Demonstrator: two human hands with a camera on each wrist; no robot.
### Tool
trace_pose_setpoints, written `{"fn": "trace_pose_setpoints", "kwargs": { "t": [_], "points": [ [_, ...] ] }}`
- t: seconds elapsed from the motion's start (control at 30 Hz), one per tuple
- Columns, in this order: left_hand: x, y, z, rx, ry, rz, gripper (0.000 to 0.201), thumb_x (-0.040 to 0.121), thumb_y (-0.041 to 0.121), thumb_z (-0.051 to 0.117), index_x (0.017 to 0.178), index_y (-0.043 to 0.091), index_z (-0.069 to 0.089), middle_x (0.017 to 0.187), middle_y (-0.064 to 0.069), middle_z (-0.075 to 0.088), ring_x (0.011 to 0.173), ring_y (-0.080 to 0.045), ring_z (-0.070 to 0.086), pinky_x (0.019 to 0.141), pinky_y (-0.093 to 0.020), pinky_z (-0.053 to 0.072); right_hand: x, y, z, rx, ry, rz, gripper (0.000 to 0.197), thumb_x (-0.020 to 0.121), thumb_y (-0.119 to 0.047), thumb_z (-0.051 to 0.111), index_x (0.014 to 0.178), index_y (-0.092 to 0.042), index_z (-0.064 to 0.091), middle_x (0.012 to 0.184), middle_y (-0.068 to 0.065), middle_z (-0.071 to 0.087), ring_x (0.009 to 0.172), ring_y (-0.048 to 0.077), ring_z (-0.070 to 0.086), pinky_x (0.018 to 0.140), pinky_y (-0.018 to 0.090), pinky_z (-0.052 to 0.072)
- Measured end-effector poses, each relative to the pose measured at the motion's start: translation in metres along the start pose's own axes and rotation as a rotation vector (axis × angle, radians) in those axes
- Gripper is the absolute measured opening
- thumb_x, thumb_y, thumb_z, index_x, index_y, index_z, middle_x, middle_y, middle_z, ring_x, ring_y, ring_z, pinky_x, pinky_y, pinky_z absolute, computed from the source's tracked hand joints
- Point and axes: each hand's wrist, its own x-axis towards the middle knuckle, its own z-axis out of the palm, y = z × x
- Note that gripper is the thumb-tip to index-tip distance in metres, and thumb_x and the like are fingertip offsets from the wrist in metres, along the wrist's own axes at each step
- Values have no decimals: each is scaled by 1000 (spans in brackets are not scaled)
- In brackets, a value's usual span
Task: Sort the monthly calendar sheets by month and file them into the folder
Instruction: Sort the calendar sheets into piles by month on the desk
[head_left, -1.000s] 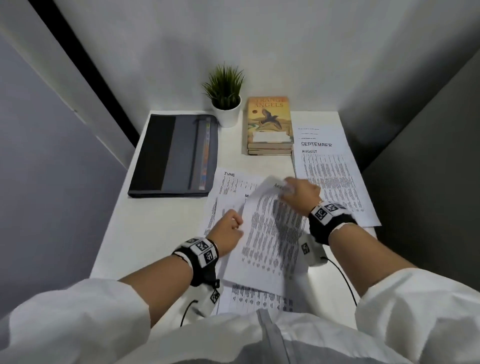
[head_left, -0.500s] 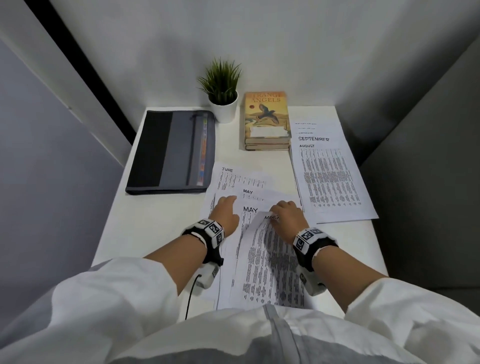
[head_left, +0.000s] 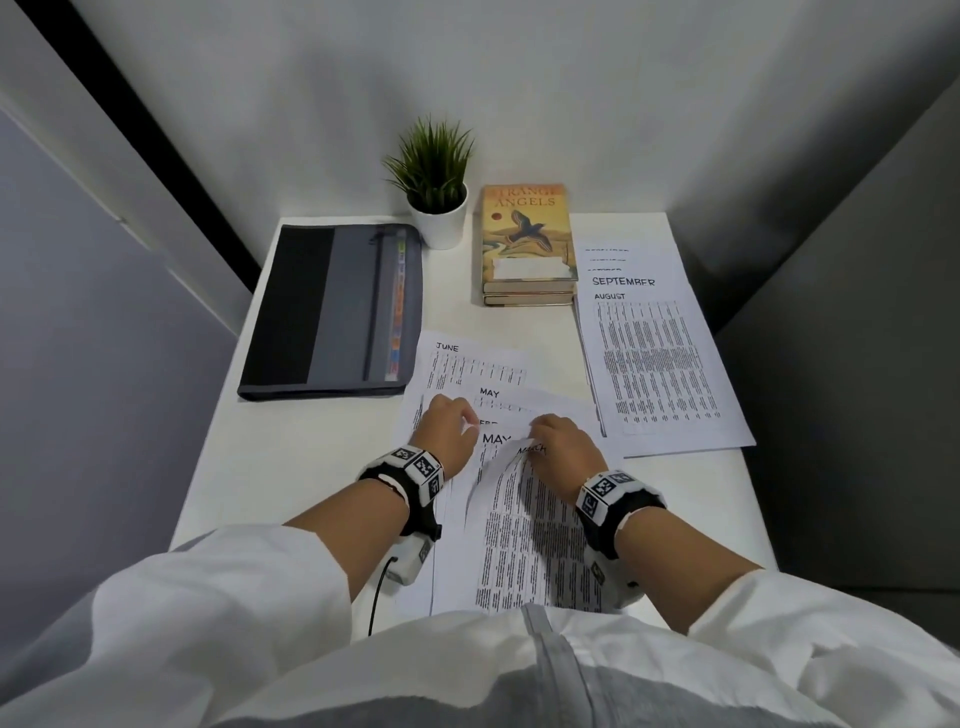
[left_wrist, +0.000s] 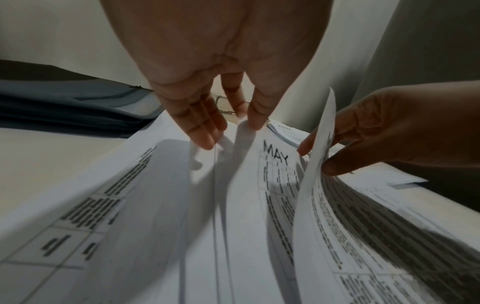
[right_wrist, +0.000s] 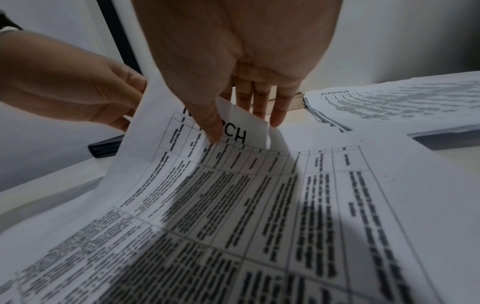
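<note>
- Head view: the MARCH sheet (head_left: 524, 525) lay on top of a loose pile of calendar sheets at the near edge of the white table (head_left: 291, 447), its far left corner curled up. The right hand (head_left: 563, 447) sat on that top corner, thumb and fingers pinching the paper. The left hand (head_left: 447, 428) lay just left of the MARCH sheet, fingers bent down onto the sheets under it. A MAY sheet (head_left: 493, 439) showed just beyond the MARCH heading, with another MAY sheet (head_left: 511, 397) and a JUNE sheet (head_left: 467, 364) farther back. The dark folder (head_left: 332, 312) lay closed, left of and beyond the MARCH sheet. A second stack topped by the AUGUST sheet (head_left: 660, 364) lay to its right and beyond. A pile of books (head_left: 527, 244) and a potted plant (head_left: 434, 182) stood at the far side of the table.
- Left wrist view: the left hand (left_wrist: 223, 67) pinched the top edge of a sheet between thumb and fingertips, left of the raised MARCH sheet (left_wrist: 314, 164), which the right hand (left_wrist: 376, 131) held on edge.
- Right wrist view: the right hand (right_wrist: 239, 61) had its thumb over the MARCH heading and its fingers behind the lifted edge; the left hand (right_wrist: 78, 94) sat left of the MARCH sheet (right_wrist: 207, 185).
</note>
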Motion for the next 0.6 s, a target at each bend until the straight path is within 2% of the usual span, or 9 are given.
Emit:
{"fn": "trace_pose_setpoints", "kwargs": {
  "t": [0.03, 0.1, 0.2, 0.33, 0.4, 0.43, 0.5, 0.57, 0.6],
  "points": [
    [0, 1, 0, -12, 2, 12, 3, 90, 18, 56, 91, 19, 59, 109, -3, 48, 94, -20, 54, 88, -33, 46, -1, 0, 0, 2, 24, -10, 26, 91, -18, 54, 114, -9, 63, 124, 4, 57, 111, 24, 51, 89, 34, 43],
    [2, 3, -1, -43, -11, 2, 11, 88, 20, 56, 78, 21, 59, 105, -5, 52, 91, -22, 56, 85, -31, 46, -4, 0, 0, 13, 61, -24, 25, 87, -19, 55, 110, -12, 63, 112, 3, 60, 101, 24, 54, 85, 33, 43],
    [7, 2, -1, -148, -31, -49, 27, 93, 22, 54, 68, 18, 63, 95, -10, 57, 93, -34, 60, 80, -31, 44, -7, -1, 0, 113, 84, -4, 20, 86, -26, 52, 101, -15, 58, 93, 1, 60, 85, 22, 55, 73, 31, 40],
    [8, -4, -1, -189, -2, -83, 19, 96, 17, 52, 108, 10, 64, 116, -7, 54, 104, -21, 57, 93, -28, 43, -12, -3, 0, 356, 132, 62, 23, 95, -41, 42, 89, -21, 51, 76, -6, 57, 71, 14, 54, 63, 32, 43],
    [8, -4, 0, -232, 9, -119, 27, 94, 11, 54, 121, 10, 57, 111, -3, 54, 100, -17, 56, 90, -25, 43, -10, -6, -1, 401, 133, 112, 23, 98, -38, 38, 90, -22, 53, 75, -7, 60, 69, 13, 56, 65, 32, 45],
    [9, -3, 1, -272, 20, -141, 29, 92, 10, 55, 122, 11, 55, 101, -1, 55, 91, -16, 55, 84, -24, 44, -8, -7, -1, 410, 132, 135, 21, 99, -33, 38, 93, -22, 55, 75, -7, 61, 69, 13, 56, 67, 33, 45],
    [9, -1, 0, -311, 22, -166, 22, 91, 11, 56, 113, 12, 57, 80, 1, 51, 75, -15, 50, 70, -24, 43, -4, -9, -2, 425, 130, 153, 21, 99, -26, 40, 103, -21, 59, 77, -8, 63, 72, 14, 57, 72, 34, 47],
    [8, 1, -1, -242, -12, -158, 6, 91, 15, 57, 90, 9, 57, 73, -3, 48, 69, -19, 45, 64, -26, 37, -3, -11, -1, 415, 131, 137, 26, 99, -24, 40, 114, -20, 62, 84, -6, 63, 79, 16, 57, 79, 35, 46],
    [8, 1, -2, -199, -31, -140, 15, 92, 17, 57, 80, 8, 52, 72, -6, 45, 68, -20, 42, 63, -27, 33, -3, -11, -1, 392, 128, 126, 29, 98, -24, 41, 117, -20, 62, 90, -4, 63, 85, 17, 57, 82, 35, 46]
  ]
}}
